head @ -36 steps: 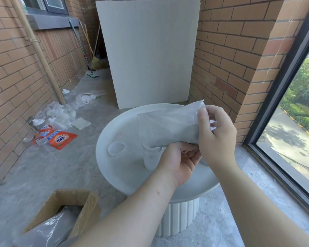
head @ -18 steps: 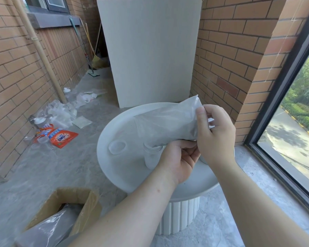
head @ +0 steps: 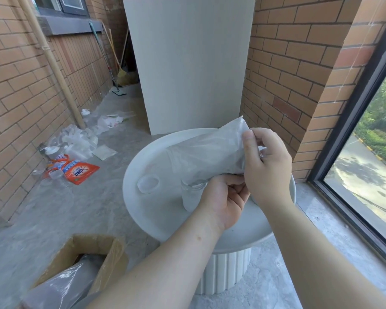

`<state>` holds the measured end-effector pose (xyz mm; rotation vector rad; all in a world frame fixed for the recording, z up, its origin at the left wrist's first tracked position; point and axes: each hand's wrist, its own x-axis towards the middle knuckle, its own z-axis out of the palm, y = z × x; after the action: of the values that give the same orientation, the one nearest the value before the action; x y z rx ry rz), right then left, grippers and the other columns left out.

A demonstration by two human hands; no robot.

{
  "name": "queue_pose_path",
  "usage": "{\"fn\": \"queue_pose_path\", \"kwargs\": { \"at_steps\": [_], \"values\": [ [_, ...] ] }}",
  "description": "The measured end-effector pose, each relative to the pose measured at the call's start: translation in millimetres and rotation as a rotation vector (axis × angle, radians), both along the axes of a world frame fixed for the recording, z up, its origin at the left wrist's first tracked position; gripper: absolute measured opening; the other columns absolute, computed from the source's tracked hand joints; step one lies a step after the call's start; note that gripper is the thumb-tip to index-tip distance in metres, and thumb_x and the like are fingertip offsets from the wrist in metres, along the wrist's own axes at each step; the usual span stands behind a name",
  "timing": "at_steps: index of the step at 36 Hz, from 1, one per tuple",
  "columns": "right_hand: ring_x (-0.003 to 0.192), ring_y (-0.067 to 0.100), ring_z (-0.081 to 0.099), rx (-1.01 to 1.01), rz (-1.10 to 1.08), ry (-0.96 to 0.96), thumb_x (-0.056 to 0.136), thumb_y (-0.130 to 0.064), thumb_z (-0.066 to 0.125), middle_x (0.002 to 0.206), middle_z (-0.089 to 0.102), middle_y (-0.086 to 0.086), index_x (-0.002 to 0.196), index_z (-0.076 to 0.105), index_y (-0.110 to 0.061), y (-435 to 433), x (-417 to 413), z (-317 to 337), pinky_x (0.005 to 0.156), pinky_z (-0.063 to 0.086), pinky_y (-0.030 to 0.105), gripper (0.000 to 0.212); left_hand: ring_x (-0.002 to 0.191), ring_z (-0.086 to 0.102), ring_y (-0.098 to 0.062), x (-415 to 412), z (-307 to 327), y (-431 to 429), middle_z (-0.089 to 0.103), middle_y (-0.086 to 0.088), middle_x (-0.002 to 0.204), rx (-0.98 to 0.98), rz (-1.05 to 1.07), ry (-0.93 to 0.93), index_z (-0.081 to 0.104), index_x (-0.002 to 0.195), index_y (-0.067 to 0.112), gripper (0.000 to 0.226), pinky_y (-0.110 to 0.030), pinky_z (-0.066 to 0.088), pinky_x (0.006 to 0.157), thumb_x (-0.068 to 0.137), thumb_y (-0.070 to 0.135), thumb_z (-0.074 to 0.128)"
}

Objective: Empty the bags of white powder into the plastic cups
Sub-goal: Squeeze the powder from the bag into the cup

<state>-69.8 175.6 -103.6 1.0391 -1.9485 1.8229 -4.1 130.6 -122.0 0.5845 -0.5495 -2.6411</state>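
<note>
So the bag is cloudy see-through plastic, up in the air and tilted, high end to the right, low end right over a clear cup that looks white inside. The second cup stands upright nearer the table's left edge.

Cardboard box — orange packet

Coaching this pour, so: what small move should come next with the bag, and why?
Probably raise the right hand a little. It pinches the high end of the plastic bag, while the left hand holds the low end over the upright plastic cup. A steeper tilt should slide the contents down into it.
</note>
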Motion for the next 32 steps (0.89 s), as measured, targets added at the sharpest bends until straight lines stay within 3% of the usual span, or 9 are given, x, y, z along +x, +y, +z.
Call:
{"fn": "queue_pose_path", "kwargs": {
  "at_steps": [9,14,22,25,32],
  "values": [
    [0.090,0.004,0.055,0.021,0.005,-0.038,0.103,-0.023,0.055,0.087,0.061,-0.015,0.088,0.062,-0.026,-1.3,0.7,-2.0,0.073,0.036,0.008,0.017,0.053,0.067,-0.012,0.7,0.6,-1.1,0.072,-0.003,0.068,-0.004,0.009,-0.015,0.071,0.071,0.004,0.043,-0.017,0.052,0.050,0.081,-0.020,0.037],
    [0.093,0.005,0.057,0.038,0.014,-0.053,0.103,-0.025,0.055,0.087,0.062,-0.017,0.091,0.064,-0.024,0.4,-0.1,-4.2,0.075,0.038,0.009,0.015,0.045,0.063,-0.012,1.7,1.7,0.2,0.070,-0.003,0.062,-0.034,-0.004,-0.010,0.072,0.061,0.005,0.050,-0.016,0.050,0.046,0.083,-0.019,0.034],
    [0.094,0.002,0.058,0.043,0.011,-0.075,0.101,-0.024,0.057,0.094,0.065,-0.013,0.094,0.068,-0.021,7.8,-4.1,-8.2,0.078,0.044,0.016,0.014,0.071,0.074,-0.016,0.9,-3.6,-3.9,0.076,-0.010,0.084,-0.010,-0.010,0.039,0.076,0.083,0.001,0.039,-0.023,0.058,0.063,0.083,-0.017,0.042],
    [0.091,0.002,0.056,0.062,-0.016,-0.047,0.102,-0.023,0.056,0.092,0.064,-0.009,0.089,0.066,-0.021,6.8,-6.1,-9.2,0.076,0.045,0.018,0.017,0.073,0.074,-0.017,0.1,-4.8,-4.8,0.076,-0.010,0.086,-0.009,-0.009,0.039,0.076,0.086,0.001,0.038,-0.023,0.058,0.064,0.083,-0.017,0.043],
    [0.089,-0.003,0.053,0.031,-0.021,0.017,0.103,-0.020,0.056,0.090,0.060,-0.014,0.089,0.063,-0.023,6.1,-1.9,-3.1,0.073,0.038,0.008,0.016,0.071,0.074,-0.015,1.5,-2.1,-3.8,0.076,-0.009,0.086,-0.024,-0.008,0.063,0.077,0.080,0.002,0.042,-0.022,0.058,0.064,0.083,-0.019,0.041]
  ]
}}
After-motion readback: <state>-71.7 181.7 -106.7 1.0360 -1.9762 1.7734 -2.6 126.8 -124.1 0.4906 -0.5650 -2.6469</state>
